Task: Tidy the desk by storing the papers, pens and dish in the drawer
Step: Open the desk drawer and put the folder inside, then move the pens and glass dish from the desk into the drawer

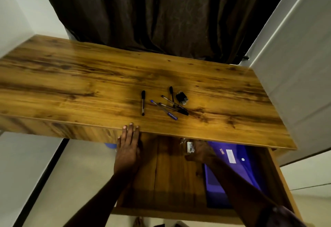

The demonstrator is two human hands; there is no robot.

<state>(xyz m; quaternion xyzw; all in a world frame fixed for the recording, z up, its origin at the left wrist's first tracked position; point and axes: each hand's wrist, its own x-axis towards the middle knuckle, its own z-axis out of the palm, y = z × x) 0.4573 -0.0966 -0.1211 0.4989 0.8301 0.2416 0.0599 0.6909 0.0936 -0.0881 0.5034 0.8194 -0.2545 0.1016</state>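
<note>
Several pens (165, 104) lie scattered on the wooden desk top (89, 83), right of the middle. The drawer (172, 182) below the front edge is pulled out. A purple paper folder (232, 162) lies in its right half. My right hand (200, 152) reaches into the back of the drawer, under the desk top. Its fingers are around a clear glassy dish (186, 143) with a small white item in it, and the desk edge partly hides the dish. My left hand (128, 146) lies flat, its fingertips on the desk's front edge, left of the drawer opening.
A small black object (181, 98) sits beside the pens. A dark curtain (161, 12) hangs behind the desk. A white wall panel (295, 65) stands close on the right. Pale floor lies on the left and below.
</note>
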